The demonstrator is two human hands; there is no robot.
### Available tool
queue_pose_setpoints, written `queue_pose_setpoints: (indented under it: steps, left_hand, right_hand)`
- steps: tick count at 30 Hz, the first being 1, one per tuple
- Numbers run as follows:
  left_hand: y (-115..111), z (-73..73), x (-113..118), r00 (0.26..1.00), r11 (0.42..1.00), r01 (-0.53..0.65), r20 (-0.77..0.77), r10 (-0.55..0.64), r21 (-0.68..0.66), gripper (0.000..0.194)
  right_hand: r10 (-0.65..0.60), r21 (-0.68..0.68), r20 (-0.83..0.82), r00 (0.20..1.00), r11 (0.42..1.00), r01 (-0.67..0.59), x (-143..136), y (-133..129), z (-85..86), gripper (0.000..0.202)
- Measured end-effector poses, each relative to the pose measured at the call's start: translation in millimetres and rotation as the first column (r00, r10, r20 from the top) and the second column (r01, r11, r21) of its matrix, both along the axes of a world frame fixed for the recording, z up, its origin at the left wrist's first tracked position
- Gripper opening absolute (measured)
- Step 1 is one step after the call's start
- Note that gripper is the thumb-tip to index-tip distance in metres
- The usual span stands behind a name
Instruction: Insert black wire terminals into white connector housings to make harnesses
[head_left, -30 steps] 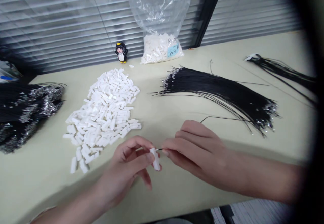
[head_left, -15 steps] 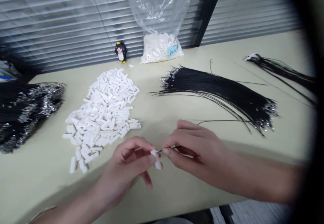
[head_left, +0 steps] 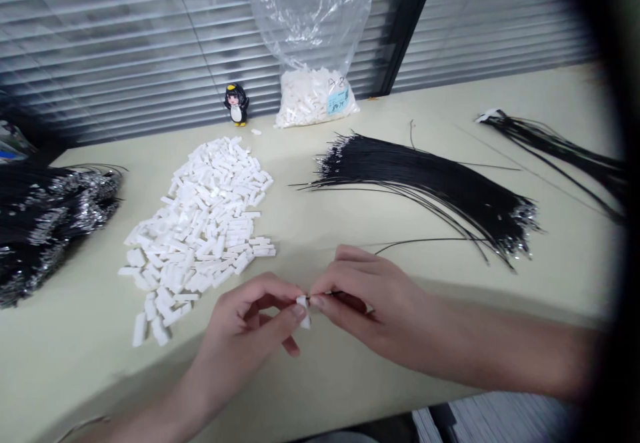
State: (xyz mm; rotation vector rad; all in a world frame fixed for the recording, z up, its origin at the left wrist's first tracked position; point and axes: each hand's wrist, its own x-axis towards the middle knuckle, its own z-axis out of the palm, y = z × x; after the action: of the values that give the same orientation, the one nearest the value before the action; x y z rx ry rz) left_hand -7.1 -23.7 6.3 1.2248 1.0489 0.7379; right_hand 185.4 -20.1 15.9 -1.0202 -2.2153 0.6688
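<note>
Near the table's front edge, my left hand (head_left: 255, 329) pinches a small white plastic housing (head_left: 304, 313) between thumb and forefinger. My right hand (head_left: 367, 299) is closed on a thin black wire (head_left: 336, 292), its fingertips right beside the housing. The wire's tip meets the upper end of the housing; how far it reaches inside is hidden. Left of centre lies a heap of white housings (head_left: 210, 209). A thick bundle of black wires (head_left: 425, 183) with metal ends lies behind my right hand.
A clear bag of white pieces (head_left: 310, 96) and a penguin-suited figurine (head_left: 236, 105) stand by the window blinds. Black wires with silvery ends (head_left: 65, 209) lie at the far left. Another wire bunch (head_left: 550, 146) lies at the right.
My right hand has moved left, closer to my left hand, and the gap of bare wire beside the housing has shrunk. The view has shifted slightly.
</note>
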Motion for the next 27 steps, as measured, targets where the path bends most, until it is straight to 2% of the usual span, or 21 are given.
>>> queue_pose_setpoints:
  steps: [2,4,6,8,9,13,16,18,21,24,25,27]
  left_hand:
    - [1.1,-2.8,0.7,1.0,0.998,-0.032,-0.002,0.031,-0.052,0.01]
    - [1.9,-4.9,1.5,0.996,0.993,-0.086,-0.008,0.085,-0.085,0.014]
    - [2.6,-5.5,2.3,0.992,0.987,-0.126,-0.014,0.125,-0.104,0.017]
    - [3.3,-4.6,3.1,0.991,0.983,-0.136,-0.016,0.135,-0.125,0.018]
    - [3.6,-3.9,3.5,0.991,0.982,-0.134,-0.014,0.133,-0.134,0.018]
    - [4.9,-2.7,4.4,0.993,0.982,-0.113,0.014,0.117,-0.149,0.017]
    - [5.1,-3.3,4.0,0.993,0.983,-0.106,0.026,0.111,-0.151,0.017]
    - [4.9,-3.1,3.2,0.994,0.983,-0.099,0.033,0.105,-0.154,0.017]
    - [4.2,-1.4,1.4,0.994,0.983,-0.082,0.059,0.093,-0.163,0.015]
    - [3.7,-0.4,0.0,0.992,0.983,-0.068,0.09,0.084,-0.172,0.014]
    - [3.7,-0.6,-0.2,0.992,0.983,-0.062,0.098,0.08,-0.172,0.014]
    - [3.8,-1.8,-0.5,0.991,0.985,-0.054,0.11,0.073,-0.167,0.013]
  right_hand:
    - [0.044,0.046,-0.013,0.999,0.998,-0.044,0.8,10.8,-4.0,0.019]
    - [0.031,0.089,0.009,0.999,0.996,-0.031,3.9,27.7,-8.1,0.021]
    - [-0.058,0.175,0.101,0.993,0.984,0.039,9.9,50.9,-13.8,0.021]
    - [-0.178,0.334,0.243,0.954,0.938,0.09,17.7,78.6,-21.6,0.02]
    - [-0.232,0.362,0.255,0.939,0.923,0.13,21.6,93.0,-26.2,0.02]
    - [-0.287,0.381,0.253,0.924,0.908,0.177,29.1,142.2,-42.9,0.023]
    - [-0.258,0.37,0.242,0.935,0.916,0.157,24.9,159.4,-47.2,0.017]
    - [-0.258,0.376,0.206,0.944,0.911,0.167,20.3,158.2,-43.7,0.018]
    - [-0.286,0.401,0.105,0.952,0.889,0.223,15.0,136.3,-28.1,0.02]
    - [-0.293,0.402,-0.016,0.956,0.874,0.274,11.7,94.9,-4.9,0.017]
    - [-0.265,0.39,-0.091,0.96,0.878,0.279,10.7,79.1,2.6,0.014]
    - [-0.218,0.335,-0.118,0.969,0.91,0.246,8.3,49.2,13.7,0.008]
